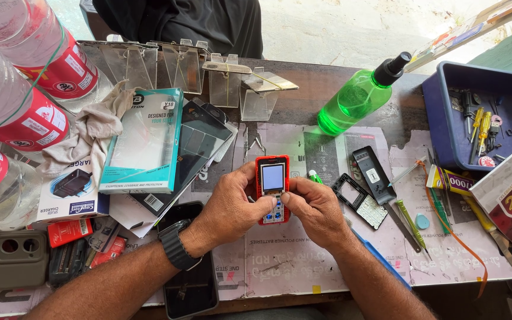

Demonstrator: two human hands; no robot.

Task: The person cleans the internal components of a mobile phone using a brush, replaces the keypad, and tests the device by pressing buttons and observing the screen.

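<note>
At the far left of my view I see clear plastic bottles (7, 83) with red labels lying on their sides, a crumpled grey cloth (93, 133) beside them, and a white charger box (69, 195) below. Next comes a teal-edged clear package (146, 139) leaning over a dark screen-protector pack (200, 148), with a row of clear plastic stands (173, 62) behind them along the bench (303, 89). A black phone (191, 284) lies flat under my left forearm, which wears a black wristwatch (176, 246). My left hand (229, 204) has its fingers curled around the left edge of a small red keypad phone (272, 188), thumb pressed on the keypad. The phone sits upright between both hands, just above the paper-covered middle of the bench, its pale screen facing me. My right hand (318, 207) closes its fingers on the phone's right edge, thumb touching the keys too. Just right of that hand lie a black phone frame (360, 198) and a black back cover (374, 175). A green spray bottle (360, 95) lies tilted behind them. Further right are a green-handled screwdriver (411, 224) and an orange strap (457, 237), then a blue tray (440, 124) holding small tools.
</note>
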